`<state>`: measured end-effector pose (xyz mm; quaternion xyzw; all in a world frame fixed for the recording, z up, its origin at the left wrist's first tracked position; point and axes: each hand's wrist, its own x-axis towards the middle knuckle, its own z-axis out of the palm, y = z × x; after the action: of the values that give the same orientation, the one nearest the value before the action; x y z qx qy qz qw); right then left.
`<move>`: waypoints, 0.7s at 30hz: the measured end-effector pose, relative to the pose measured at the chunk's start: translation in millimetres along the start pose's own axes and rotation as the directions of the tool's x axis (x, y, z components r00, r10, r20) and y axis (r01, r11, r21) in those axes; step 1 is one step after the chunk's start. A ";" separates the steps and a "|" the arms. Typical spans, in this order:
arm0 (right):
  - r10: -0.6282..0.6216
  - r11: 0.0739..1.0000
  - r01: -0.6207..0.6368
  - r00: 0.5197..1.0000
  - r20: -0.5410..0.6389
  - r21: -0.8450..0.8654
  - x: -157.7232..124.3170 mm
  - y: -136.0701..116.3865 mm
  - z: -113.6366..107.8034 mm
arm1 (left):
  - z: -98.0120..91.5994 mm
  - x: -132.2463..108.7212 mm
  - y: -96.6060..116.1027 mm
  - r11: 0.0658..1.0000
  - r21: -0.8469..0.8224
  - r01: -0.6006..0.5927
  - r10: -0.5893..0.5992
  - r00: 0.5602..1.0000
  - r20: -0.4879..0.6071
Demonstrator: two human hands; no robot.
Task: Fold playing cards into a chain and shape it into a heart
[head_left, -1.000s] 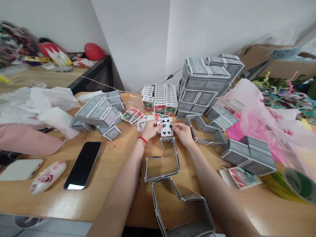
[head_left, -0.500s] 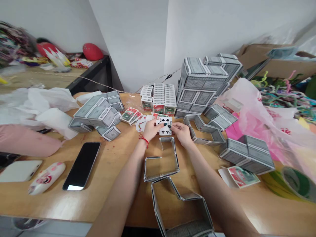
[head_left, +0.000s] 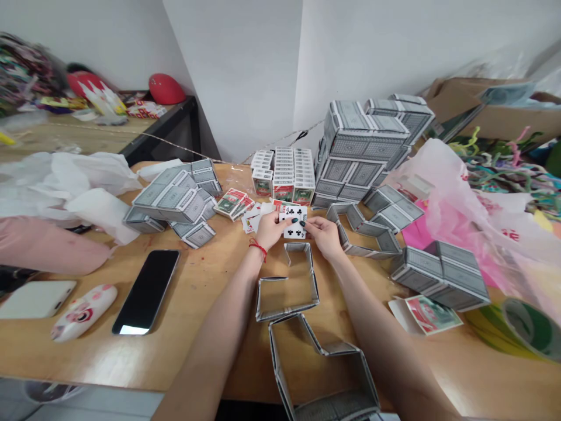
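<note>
Between both hands, a four of clubs playing card [head_left: 294, 225] faces me above the table. My left hand [head_left: 272, 229], with a red cord at its wrist, pinches the card's left side, thumb on its face. From the other side my right hand [head_left: 323, 233] grips the right edge with thumb and fingers. Whether more cards lie behind it, I cannot tell. Just below the hands stands an angular frame of folded cards [head_left: 287, 304]; a larger card frame [head_left: 324, 368] is nearer me. Loose cards [head_left: 253, 219] lie beyond my left hand.
Rows of card boxes [head_left: 283, 169] stand at the back, beside a tall stack of card blocks [head_left: 363, 140]. More card blocks [head_left: 170, 196] sit left, above a phone [head_left: 146, 292]. On the right are another card block [head_left: 440, 275], an opened card box [head_left: 432, 314] and green tape [head_left: 521, 327].
The view has shifted very slightly. Both hands keep their hold on the playing card, with almost no movement.
</note>
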<state>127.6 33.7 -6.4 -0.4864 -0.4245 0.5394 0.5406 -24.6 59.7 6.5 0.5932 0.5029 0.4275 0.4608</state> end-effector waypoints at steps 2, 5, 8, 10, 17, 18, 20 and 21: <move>-0.009 1.000 0.009 1.000 0.000 -0.006 0.5 1.2 0.4 | 0.9 -0.2 0.5 0.998 0.060 -0.014 0.015 0.999 -0.029; -0.020 1.000 0.020 1.000 -0.005 -0.014 0.9 2.1 1.3 | 2.4 -0.2 -0.1 0.988 0.147 -0.041 0.050 0.997 -0.064; -0.023 1.000 0.023 0.999 -0.029 -0.015 0.8 1.8 1.5 | 1.8 0.1 -0.5 0.990 0.136 -0.037 0.044 0.998 -0.050; -0.020 1.000 0.020 0.999 -0.043 -0.001 0.6 1.0 1.2 | -0.8 0.4 -0.6 0.997 0.074 -0.021 0.020 1.000 0.014; -0.015 1.000 0.015 1.000 -0.005 0.015 0.8 -0.2 -1.4 | -7.9 4.8 -4.4 0.998 -0.013 0.061 -0.059 0.987 0.150; -0.019 1.000 0.019 1.000 0.001 0.014 1.1 0.3 -1.7 | -7.2 5.6 -5.1 0.998 0.003 0.067 -0.066 0.989 0.134; -0.028 1.000 0.028 1.000 0.005 0.007 1.6 1.9 -1.9 | -5.1 6.8 -6.0 0.997 0.016 0.079 -0.080 0.990 0.117; -0.032 0.999 0.032 0.999 0.002 0.002 2.0 2.9 -1.9 | -4.0 7.1 -6.2 0.996 0.013 0.087 -0.088 0.990 0.113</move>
<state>129.1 35.5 -9.7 -0.4783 -0.4323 0.5316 0.5493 -28.8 67.6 1.6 0.5960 0.5031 0.3703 0.5045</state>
